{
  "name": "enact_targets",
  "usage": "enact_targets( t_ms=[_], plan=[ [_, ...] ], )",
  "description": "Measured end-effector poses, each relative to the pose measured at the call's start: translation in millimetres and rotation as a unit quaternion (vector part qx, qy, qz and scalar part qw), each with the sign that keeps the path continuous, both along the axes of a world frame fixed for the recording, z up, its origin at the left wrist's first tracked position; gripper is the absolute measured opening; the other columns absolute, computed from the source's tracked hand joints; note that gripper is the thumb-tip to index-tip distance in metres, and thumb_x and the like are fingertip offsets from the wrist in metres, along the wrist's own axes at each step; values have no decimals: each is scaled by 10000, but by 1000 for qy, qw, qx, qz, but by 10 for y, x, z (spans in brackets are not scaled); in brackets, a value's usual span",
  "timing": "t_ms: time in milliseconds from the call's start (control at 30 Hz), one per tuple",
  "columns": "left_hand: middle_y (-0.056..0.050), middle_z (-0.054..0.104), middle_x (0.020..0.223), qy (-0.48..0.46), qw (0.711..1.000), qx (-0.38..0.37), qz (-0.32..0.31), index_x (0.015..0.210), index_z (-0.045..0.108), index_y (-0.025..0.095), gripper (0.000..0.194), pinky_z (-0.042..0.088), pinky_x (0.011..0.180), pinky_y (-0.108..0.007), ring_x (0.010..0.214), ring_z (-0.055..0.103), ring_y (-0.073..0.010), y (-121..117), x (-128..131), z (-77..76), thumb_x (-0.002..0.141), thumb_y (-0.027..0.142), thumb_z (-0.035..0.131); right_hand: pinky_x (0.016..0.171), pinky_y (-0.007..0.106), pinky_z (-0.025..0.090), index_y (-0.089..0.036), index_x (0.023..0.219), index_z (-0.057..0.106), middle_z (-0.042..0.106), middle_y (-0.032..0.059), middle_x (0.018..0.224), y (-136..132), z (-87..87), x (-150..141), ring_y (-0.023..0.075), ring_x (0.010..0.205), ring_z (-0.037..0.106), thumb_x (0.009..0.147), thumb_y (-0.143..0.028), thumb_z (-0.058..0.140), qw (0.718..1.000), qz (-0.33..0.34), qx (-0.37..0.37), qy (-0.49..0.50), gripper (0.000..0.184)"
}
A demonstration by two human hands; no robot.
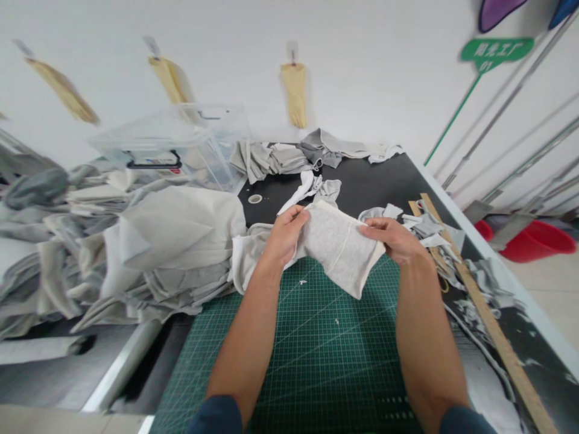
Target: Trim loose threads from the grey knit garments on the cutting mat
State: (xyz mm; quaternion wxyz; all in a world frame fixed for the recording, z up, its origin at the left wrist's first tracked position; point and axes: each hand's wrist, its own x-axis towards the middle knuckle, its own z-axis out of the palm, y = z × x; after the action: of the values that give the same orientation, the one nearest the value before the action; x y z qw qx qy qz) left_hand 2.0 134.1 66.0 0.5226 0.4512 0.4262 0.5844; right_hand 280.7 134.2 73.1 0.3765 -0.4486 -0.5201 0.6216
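A light grey piece of fabric (337,244) with pale edges and a pale seam line across it is stretched between my two hands, above the green cutting mat (316,355). My left hand (286,232) pinches its upper left corner between thumb and fingers. At the upper right edge, my right hand (392,238) grips it the same way, fingers closed. The fabric's lower right corner hangs down over the mat. Just left of my left hand lies more pale fabric (246,256), partly hidden behind my wrist.
A big heap of grey and white cloth (176,229) fills the left side, before a clear plastic box (208,150). Folded cloth pieces (280,160) lie at the back. On the right are a wooden ruler (488,319) and scraps (425,226). A tape roll (254,199) sits behind the mat.
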Motion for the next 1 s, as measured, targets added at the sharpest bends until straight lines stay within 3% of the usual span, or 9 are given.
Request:
enact_targets(
  t_ms=[100,200,300,400,533,633,767,1000],
  plan=[
    [13,609,771,26,1000,8,14,877,704,212,156,377,645,-244,709,501,-134,-10,-7,17,864,358,758,568,298,375,-202,771,774,676,5,685,1,-18,25,145,608,534,713,-600,941,994,39,42,-96,436],
    [20,599,748,52,998,10,26,901,707,214,153,345,620,-247,683,489,-130,-45,-3,59,866,358,746,564,310,356,-213,780,802,658,2,649,6,-12,21,156,605,517,783,-613,858,966,79,96,-225,403],
    [19,586,727,95,995,10,25,852,694,200,182,320,606,-252,667,472,-126,-109,18,126,886,376,729,625,325,399,-211,863,828,691,15,702,-2,37,-57,176,665,562,824,-513,808,935,-5,186,-302,306],
    [15,569,697,145,989,18,-5,800,687,189,272,294,588,-267,639,433,-125,-177,46,192,923,431,707,645,333,417,-199,953,820,691,31,750,-60,120,-211,176,689,556,857,-479,786,927,-124,252,-247,298],
    [15,525,661,192,980,42,-34,754,678,189,340,283,588,-287,627,399,-132,-225,71,241,950,467,691,595,321,369,-236,1089,822,621,-7,722,-186,224,-474,146,624,454,863,-489,827,942,-98,279,-160,340],
    [16,491,643,212,973,64,-63,684,626,191,396,280,595,-291,627,379,-131,-239,68,257,956,474,682,649,325,409,-259,1124,829,697,16,853,-244,245,-645,152,686,496,836,-452,870,935,-83,315,-143,349],
    [19,478,622,233,964,70,-107,668,622,185,412,271,590,-285,618,379,-124,-270,51,286,962,470,665,649,327,398,-219,945,834,705,27,792,-259,196,-756,159,687,518,889,-475,812,954,-77,271,-106,264],
    [-18,707,761,150,974,37,-165,960,788,174,295,365,589,-259,629,543,-127,-345,72,315,821,426,853,581,293,348,-198,804,743,613,-2,696,-281,191,-779,133,633,466,781,-635,881,985,-90,146,25,458]
  ],
)
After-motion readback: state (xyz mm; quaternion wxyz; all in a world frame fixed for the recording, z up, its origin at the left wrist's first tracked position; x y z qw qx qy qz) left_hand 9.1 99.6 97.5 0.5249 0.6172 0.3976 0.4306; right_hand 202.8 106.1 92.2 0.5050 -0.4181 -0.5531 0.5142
